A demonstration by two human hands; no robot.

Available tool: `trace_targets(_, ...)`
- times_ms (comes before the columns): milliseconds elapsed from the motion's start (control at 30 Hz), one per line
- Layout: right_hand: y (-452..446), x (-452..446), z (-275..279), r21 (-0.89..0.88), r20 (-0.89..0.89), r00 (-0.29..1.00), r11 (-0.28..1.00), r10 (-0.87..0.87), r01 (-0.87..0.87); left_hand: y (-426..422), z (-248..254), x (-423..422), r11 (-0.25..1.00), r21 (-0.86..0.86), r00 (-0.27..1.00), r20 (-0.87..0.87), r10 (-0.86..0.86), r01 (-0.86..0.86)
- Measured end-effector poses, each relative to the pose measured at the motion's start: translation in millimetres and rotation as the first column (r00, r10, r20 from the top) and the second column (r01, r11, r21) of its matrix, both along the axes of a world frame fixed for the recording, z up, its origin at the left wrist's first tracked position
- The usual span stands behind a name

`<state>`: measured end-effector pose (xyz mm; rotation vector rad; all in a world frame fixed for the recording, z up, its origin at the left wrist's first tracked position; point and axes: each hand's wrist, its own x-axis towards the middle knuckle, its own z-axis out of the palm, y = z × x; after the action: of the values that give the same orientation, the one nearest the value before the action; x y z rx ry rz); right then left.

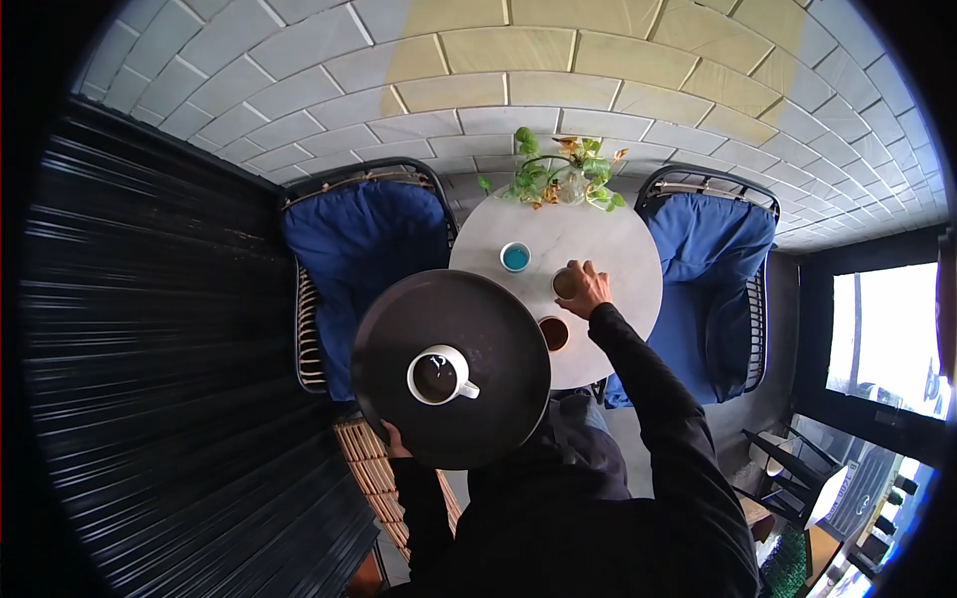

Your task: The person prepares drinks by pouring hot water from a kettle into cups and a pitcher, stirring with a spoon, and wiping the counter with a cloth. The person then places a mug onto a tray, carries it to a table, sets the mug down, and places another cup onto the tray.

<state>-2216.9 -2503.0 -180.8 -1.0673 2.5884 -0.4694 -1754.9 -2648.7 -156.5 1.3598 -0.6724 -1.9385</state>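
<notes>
A round dark tray (498, 399) rests in my left hand (396, 440), which grips its lower left edge; most of that hand is hidden under it. On the tray stands a white cup (438, 375) with dark liquid, its handle pointing right. Over the round pale table (628, 249), my right hand (588, 289) has its fingers wrapped round a small cup (565, 284). Just below that, a cup with dark brown contents (554, 334) stands beside the tray's edge. A white cup with blue inside (515, 257) sits further up on the table.
A glass vase with a leafy plant (571, 187) stands at the table's back edge by the brick wall. Chairs with blue cushions flank the table on the left (369, 234) and right (698, 239). A black corrugated wall (169, 329) is at the left.
</notes>
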Motion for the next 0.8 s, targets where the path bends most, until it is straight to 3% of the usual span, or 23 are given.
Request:
trace_targets(133,-0.4,6.4,0.3,-0.007,0.005,0.999,0.999,-0.038,0.038,-2.1,-13.7,-2.0,0.994,0.111,0.997,-0.068,0.03,-0.022)
trace_targets(233,3.9,4.9,2.7,-0.007,0.046,0.996,0.997,-0.071,0.072,-9.0,-23.9,-2.0,0.995,0.097,0.997,-0.073,-0.032,0.039)
trace_targets(300,11.4,1.4,0.9,-0.129,0.054,0.996,0.988,-0.075,0.081,-16.3,-31.8,0.5,0.984,-0.009,0.983,-0.031,-0.179,0.179)
trace_targets(333,16.2,-2.6,4.1,-0.129,0.057,0.995,0.987,-0.085,0.092,-17.7,-28.1,-2.7,0.982,-0.009,0.982,-0.027,-0.189,0.189)
trace_targets(433,29.0,-17.7,34.6,-0.436,0.127,0.978,0.877,-0.163,0.203,-27.1,-20.1,-20.0,0.979,0.051,0.977,-0.096,-0.19,0.196)
trace_targets(500,34.8,-19.3,93.3,-0.482,0.232,0.963,0.844,-0.134,0.234,-40.5,-13.7,-35.4,0.893,0.095,0.734,-0.611,-0.297,0.441)
trace_targets(533,38.8,-19.7,111.3,-0.511,0.245,0.965,0.834,-0.092,0.209,-37.9,8.4,-57.6,0.886,0.096,0.731,-0.61,-0.308,0.453)
trace_targets(567,40.3,-14.6,129.9,-0.552,0.249,0.968,0.82,-0.016,0.156,-27.4,45.1,-89.7,0.947,0.109,0.933,-0.234,-0.272,0.303)
trace_targets(600,39.2,-4.7,150.2,-0.592,0.248,0.967,0.799,0.059,0.103,-22.2,64.7,-107.4,0.986,0.049,0.97,0.178,-0.163,0.157)
trace_targets(633,34.2,7.2,176.5,-0.634,0.268,0.951,0.771,0.151,0.056,-26.6,49.4,-106.8,0.984,0.046,0.968,0.178,-0.177,0.171)
trace_targets(700,26.4,30.9,211.6,-0.595,0.291,0.919,0.803,0.267,-0.044,-38.4,7.1,-105.7,0.974,-0.026,0.974,-0.007,-0.224,0.224)
trace_targets(800,13.1,61.1,214.5,-0.584,0.269,0.898,0.801,0.348,-0.135,-27.5,34.8,-150.9,0.944,-0.102,0.947,-0.037,-0.319,0.314)
